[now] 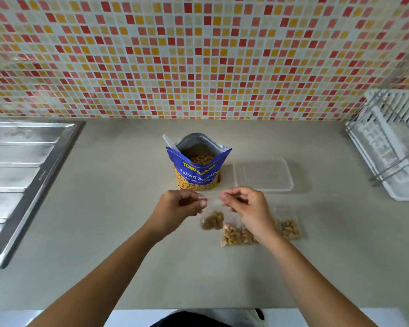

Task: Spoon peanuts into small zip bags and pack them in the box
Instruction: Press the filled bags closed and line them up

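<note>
Head view puts my left hand (182,205) and my right hand (248,206) at the centre of the frame, just below the blue peanut pouch (197,171). Each hand pinches a top corner of the small zip bag (213,219) between thumb and fingertips. The bag hangs between them above the counter (104,232), blurred, with a clump of peanuts sagging at its bottom.

I judge the step in hand to be closing the zip. To do it well, I should pull the top strip taut and level so the 2 tracks line up. Then I should run a thumb and finger along it from 1 corner to the other, squeezing the air out ahead of the press. The peanuts must stay low, since any nut or salt caught in the track would leave a gap.

2 filled bags lie on the counter to the right, 1 (237,234) partly under my right wrist, the other (291,228) further right. The clear box (263,175) sits right of the pouch, and I cannot tell whether its lid is on. A white spoon handle (169,141) sticks out of the open pouch.
</note>
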